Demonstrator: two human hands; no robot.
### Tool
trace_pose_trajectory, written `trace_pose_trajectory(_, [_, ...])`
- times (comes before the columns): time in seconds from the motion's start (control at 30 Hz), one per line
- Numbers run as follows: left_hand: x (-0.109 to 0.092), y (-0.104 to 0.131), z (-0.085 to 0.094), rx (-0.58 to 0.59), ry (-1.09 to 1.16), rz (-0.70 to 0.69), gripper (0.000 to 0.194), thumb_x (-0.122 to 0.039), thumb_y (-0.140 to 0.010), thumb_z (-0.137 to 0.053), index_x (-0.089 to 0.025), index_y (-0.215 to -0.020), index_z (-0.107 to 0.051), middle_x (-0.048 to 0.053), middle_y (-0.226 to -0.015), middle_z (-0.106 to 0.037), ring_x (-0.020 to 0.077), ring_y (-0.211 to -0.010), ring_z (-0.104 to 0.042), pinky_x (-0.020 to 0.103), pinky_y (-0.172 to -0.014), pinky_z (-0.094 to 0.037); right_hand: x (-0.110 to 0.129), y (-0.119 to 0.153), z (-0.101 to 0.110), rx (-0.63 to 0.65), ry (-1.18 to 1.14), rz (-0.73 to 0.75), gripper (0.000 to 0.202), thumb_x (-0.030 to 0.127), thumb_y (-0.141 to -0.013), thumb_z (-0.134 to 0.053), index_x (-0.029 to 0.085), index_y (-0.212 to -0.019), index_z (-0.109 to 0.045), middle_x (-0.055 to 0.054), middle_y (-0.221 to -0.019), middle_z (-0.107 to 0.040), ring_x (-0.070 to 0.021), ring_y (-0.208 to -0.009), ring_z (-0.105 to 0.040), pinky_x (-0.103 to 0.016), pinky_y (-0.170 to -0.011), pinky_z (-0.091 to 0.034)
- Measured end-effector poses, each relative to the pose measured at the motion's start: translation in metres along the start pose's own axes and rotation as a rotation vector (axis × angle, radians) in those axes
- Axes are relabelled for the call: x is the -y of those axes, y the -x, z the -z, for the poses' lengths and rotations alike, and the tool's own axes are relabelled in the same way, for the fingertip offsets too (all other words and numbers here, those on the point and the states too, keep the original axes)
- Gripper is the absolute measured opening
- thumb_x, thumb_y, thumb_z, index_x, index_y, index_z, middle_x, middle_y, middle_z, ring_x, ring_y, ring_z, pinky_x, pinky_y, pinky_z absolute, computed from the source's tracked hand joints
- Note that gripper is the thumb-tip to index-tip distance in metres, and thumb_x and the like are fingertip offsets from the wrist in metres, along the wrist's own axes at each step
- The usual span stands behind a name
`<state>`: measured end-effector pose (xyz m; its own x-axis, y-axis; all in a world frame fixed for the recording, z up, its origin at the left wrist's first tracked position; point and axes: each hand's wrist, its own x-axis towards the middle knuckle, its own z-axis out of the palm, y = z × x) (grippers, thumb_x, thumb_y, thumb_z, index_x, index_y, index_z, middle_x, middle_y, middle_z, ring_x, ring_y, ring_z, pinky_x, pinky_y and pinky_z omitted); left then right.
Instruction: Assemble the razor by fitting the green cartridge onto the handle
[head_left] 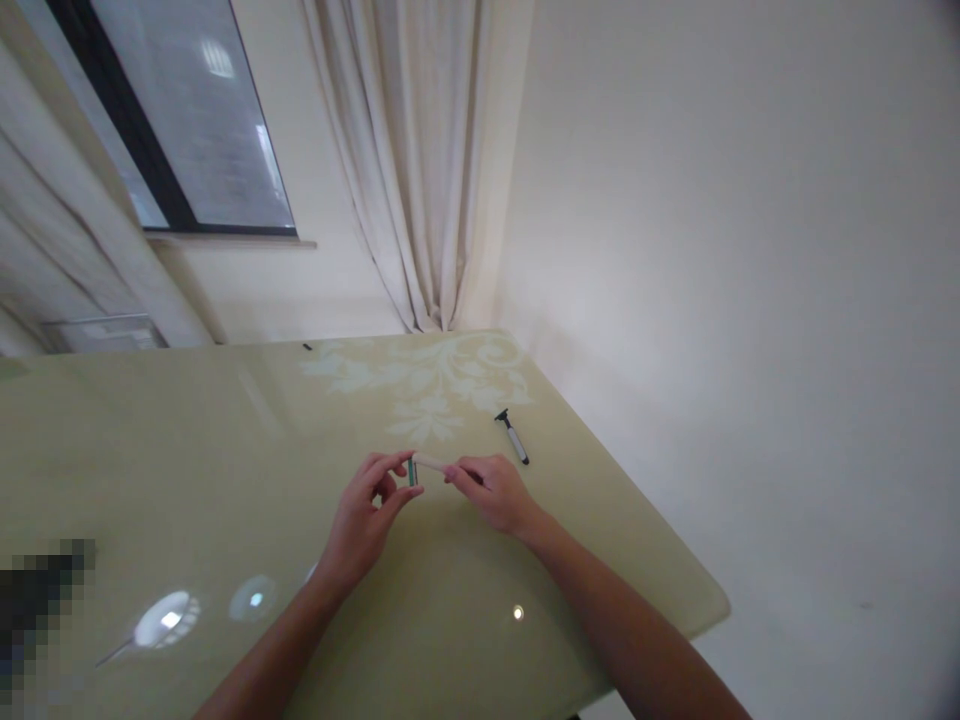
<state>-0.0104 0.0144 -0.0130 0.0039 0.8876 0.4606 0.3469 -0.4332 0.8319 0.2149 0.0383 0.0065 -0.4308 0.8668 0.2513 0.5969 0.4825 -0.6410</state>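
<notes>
My left hand point(375, 500) pinches a small narrow green-and-dark piece point(412, 472) upright between thumb and fingertips; it looks like a razor cartridge, but is too small to be sure. From the right, my right hand point(487, 490) grips a thin pale stick point(431, 462), its fingers closed around one end. The stick's far tip meets the top of the green piece, or lies right beside it. Behind my right hand, a razor point(514, 437) with a grey-and-black handle and a dark head lies on the table.
The glossy pale-green table point(225, 480) has a white floral pattern and rounded corners. A small dark piece point(307, 347) lies near its far edge. A white wall point(712, 300) runs along the right; curtains point(420, 150) and a window point(202, 110) are behind. A blurred-out dark patch point(37, 610) is at lower left.
</notes>
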Motion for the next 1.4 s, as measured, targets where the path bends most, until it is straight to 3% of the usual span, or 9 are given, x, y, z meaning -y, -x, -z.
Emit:
trace_pose_trajectory(0.1, [-0.0016,-0.0003,0.0003,-0.018,-0.011,0.000,0.035,-0.034,-0.087,-0.074,-0.027,-0.122,-0.073,-0.002,-0.091,-0.059,0.0102,-0.063,-0.052,0.025,-0.064,-0.048,0.0000,-0.0002,0.0001,0.022,0.003,0.026,0.059,0.059,-0.107,-0.041,0.018,-0.080,-0.075,0.000,-0.061,-0.058,-0.0124,-0.057,-0.048,-0.027,-0.059,-0.028])
trace_pose_trajectory(0.27, [-0.0041,0.0000,0.0002,-0.014,-0.005,0.009,0.034,-0.035,-0.087,-0.075,-0.027,-0.119,-0.074,-0.002,-0.091,-0.060,0.0104,-0.062,-0.053,0.025,-0.062,-0.048,0.0001,-0.0001,-0.0014,-0.048,0.047,-0.030,0.062,0.061,-0.107,-0.038,0.018,-0.086,-0.077,-0.001,-0.062,-0.060,-0.0136,-0.058,-0.050,-0.027,-0.059,-0.028])
trace_pose_trajectory(0.43, [-0.0061,-0.0011,0.0004,-0.030,0.004,-0.001,0.035,-0.033,-0.087,-0.075,-0.027,-0.121,-0.073,-0.002,-0.089,-0.059,0.0105,-0.064,-0.053,0.025,-0.065,-0.049,0.0024,0.0006,-0.0060,-0.025,0.011,0.025,0.060,0.059,-0.107,-0.039,0.018,-0.078,-0.073,0.000,-0.061,-0.057,-0.0124,-0.057,-0.048,-0.027,-0.059,-0.028])
trace_pose_trajectory(0.6, [-0.0041,-0.0009,0.0009,-0.033,0.004,0.002,0.033,-0.033,-0.087,-0.076,-0.028,-0.119,-0.074,-0.003,-0.091,-0.059,0.0097,-0.063,-0.052,0.025,-0.064,-0.049,-0.0037,-0.0007,-0.0050,-0.094,-0.003,-0.073,0.064,0.063,-0.107,-0.037,0.017,-0.086,-0.077,0.000,-0.059,-0.055,-0.0133,-0.057,-0.048,-0.027,-0.058,-0.026])
trace_pose_trajectory(0.77, [-0.0052,0.0002,0.0004,-0.032,0.011,0.005,0.035,-0.034,-0.086,-0.076,-0.026,-0.120,-0.074,-0.002,-0.091,-0.060,0.0099,-0.062,-0.052,0.025,-0.062,-0.048,0.0017,0.0007,-0.0057,-0.023,-0.038,-0.018,0.063,0.062,-0.106,-0.038,0.018,-0.086,-0.078,0.001,-0.060,-0.055,-0.0125,-0.056,-0.047,-0.027,-0.058,-0.026])
trace_pose_trajectory(0.93, [-0.0078,-0.0012,0.0009,-0.028,-0.004,0.018,0.034,-0.035,-0.086,-0.075,-0.027,-0.118,-0.074,-0.002,-0.090,-0.060,0.0102,-0.061,-0.052,0.025,-0.061,-0.049,0.0028,0.0004,-0.0040,-0.068,0.014,-0.065,0.065,0.063,-0.106,-0.037,0.018,-0.083,-0.076,0.000,-0.058,-0.054,-0.0130,-0.055,-0.046,-0.028,-0.058,-0.025])
trace_pose_trajectory(1.07, [-0.0094,-0.0020,0.0011,-0.035,-0.008,0.024,0.035,-0.036,-0.085,-0.075,-0.026,-0.118,-0.074,-0.002,-0.088,-0.060,0.0106,-0.061,-0.052,0.025,-0.063,-0.049,0.0038,0.0014,-0.0046,-0.001,-0.008,0.013,0.062,0.061,-0.106,-0.039,0.018,-0.076,-0.072,0.001,-0.060,-0.055,-0.0122,-0.056,-0.046,-0.027,-0.058,-0.026])
trace_pose_trajectory(1.27, [-0.0069,-0.0014,0.0020,-0.023,-0.015,0.023,0.033,-0.035,-0.086,-0.075,-0.027,-0.118,-0.074,-0.002,-0.090,-0.060,0.0105,-0.062,-0.052,0.026,-0.063,-0.048,-0.0001,0.0008,-0.0034,-0.038,0.007,-0.063,0.061,0.061,-0.106,-0.040,0.018,-0.082,-0.076,0.000,-0.059,-0.056,-0.0132,-0.056,-0.047,-0.027,-0.059,-0.027])
trace_pose_trajectory(1.4, [-0.0057,-0.0017,0.0031,-0.033,-0.011,0.025,0.034,-0.036,-0.086,-0.075,-0.026,-0.119,-0.074,-0.002,-0.088,-0.060,0.0112,-0.062,-0.052,0.026,-0.063,-0.048,0.0011,0.0014,-0.0033,0.056,-0.041,0.021,0.059,0.060,-0.106,-0.042,0.018,-0.078,-0.074,0.001,-0.060,-0.056,-0.0123,-0.057,-0.047,-0.026,-0.059,-0.027])
